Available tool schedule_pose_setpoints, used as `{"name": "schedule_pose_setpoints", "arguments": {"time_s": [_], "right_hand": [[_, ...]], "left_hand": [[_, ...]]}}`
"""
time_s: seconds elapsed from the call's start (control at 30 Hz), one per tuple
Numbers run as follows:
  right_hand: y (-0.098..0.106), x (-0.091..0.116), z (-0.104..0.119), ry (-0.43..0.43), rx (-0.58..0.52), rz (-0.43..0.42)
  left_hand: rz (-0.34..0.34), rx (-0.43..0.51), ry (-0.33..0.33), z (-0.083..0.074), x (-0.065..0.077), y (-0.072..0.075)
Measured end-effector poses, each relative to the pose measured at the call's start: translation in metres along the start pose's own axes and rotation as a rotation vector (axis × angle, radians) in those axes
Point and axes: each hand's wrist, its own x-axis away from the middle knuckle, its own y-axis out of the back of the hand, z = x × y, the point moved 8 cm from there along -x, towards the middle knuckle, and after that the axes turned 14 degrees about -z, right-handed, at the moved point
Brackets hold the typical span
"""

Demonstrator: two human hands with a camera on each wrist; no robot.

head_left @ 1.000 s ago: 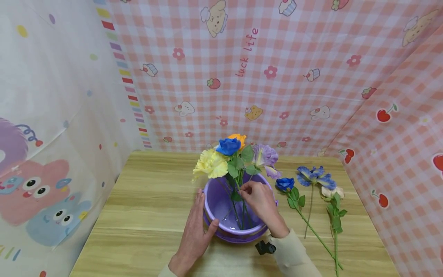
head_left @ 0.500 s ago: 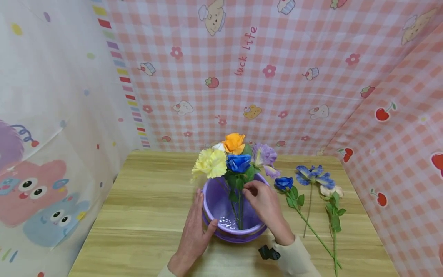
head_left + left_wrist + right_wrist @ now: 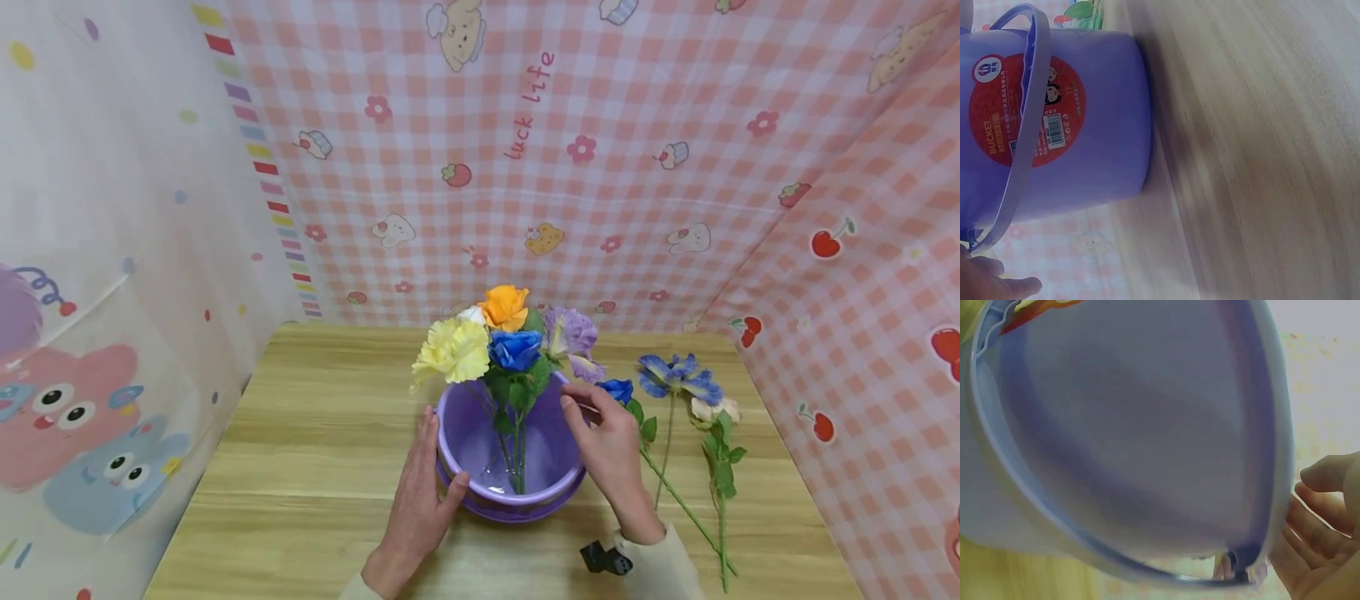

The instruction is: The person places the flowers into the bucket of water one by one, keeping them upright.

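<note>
A purple bucket [image 3: 467, 433] stands upright with several artificial flowers leaning in it. These include a blue rose [image 3: 515, 351] in front, a ruffled yellow flower [image 3: 452, 350], an orange rose [image 3: 505, 307], a white bloom [image 3: 472, 315] and a light purple flower [image 3: 570, 332]. My left hand [image 3: 422, 500] lies along the bucket's left side, fingers straight and thumb at the near rim. At the right rim, my right hand [image 3: 613, 446] has loosely bent fingers and holds nothing. The right wrist view shows the same hand [image 3: 1325, 531] beside the rim, thumb apart from the fingers.
Right of the bucket lie a blue rose [image 3: 617, 390], partly hidden by the right hand, a blue flower with spread petals [image 3: 681, 379] and a cream rose [image 3: 716, 411]. The bucket's handle [image 3: 1032, 119] hangs across its red label [image 3: 1066, 119]. Patterned cloth [image 3: 420, 200] hangs behind the table.
The right hand has let go of the blue rose and moved right to the rim. The blue rose has come forward, uncovering the orange one. The left hand stays at the bucket.
</note>
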Motion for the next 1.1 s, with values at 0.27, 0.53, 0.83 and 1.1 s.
{"name": "schedule_pose_setpoints", "arguments": {"time_s": [0.27,0.53,0.83,1.1], "right_hand": [[0.025,-0.003,-0.013,-0.070,-0.060,-0.112],[0.053,-0.004,-0.034,-0.130,0.011,-0.180],[0.095,-0.005,-0.056,-0.078,0.115,-0.291],[0.132,0.000,-0.081,-0.191,0.185,-0.347]], "left_hand": [[-0.012,-0.007,-0.011,-0.001,-0.002,0.001],[-0.021,-0.008,-0.018,0.000,-0.001,0.001],[-0.010,-0.002,-0.010,-0.001,-0.001,0.001],[-0.006,-0.004,-0.007,0.000,-0.001,0.000]]}}
